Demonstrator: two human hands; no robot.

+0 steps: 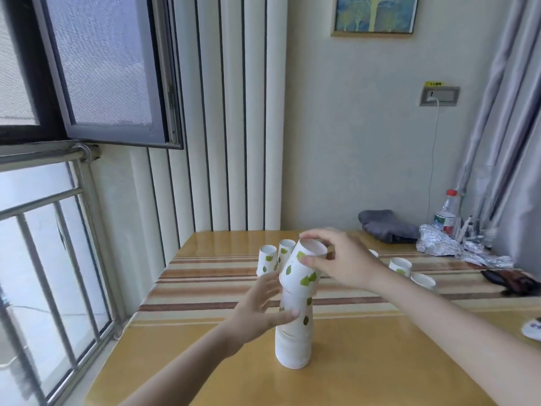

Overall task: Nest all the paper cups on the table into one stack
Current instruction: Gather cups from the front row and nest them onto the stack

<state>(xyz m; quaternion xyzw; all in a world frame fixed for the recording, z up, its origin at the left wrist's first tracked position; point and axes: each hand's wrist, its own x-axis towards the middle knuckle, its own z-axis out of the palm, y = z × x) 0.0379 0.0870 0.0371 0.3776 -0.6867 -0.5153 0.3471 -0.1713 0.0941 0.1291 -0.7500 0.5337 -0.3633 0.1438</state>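
A stack of upside-down white paper cups with green leaf prints [293,344] stands on the yellow table [366,361] in front of me. My left hand [260,309] holds the stack around its middle. My right hand [342,263] grips one more inverted cup [301,271] by its base and holds it tilted over the stack's top, touching it. Two inverted cups [273,257] stand close together behind the stack on the left. On the right, behind my right arm, stand more cups [400,266], one of them near my forearm [423,281].
A grey cloth [386,225], crumpled foil [459,249], a plastic bottle [446,215] and a dark object [510,281] lie at the table's far right. An open window [111,74] and railing are to the left. A wall with a power socket [439,96] lies behind the table.
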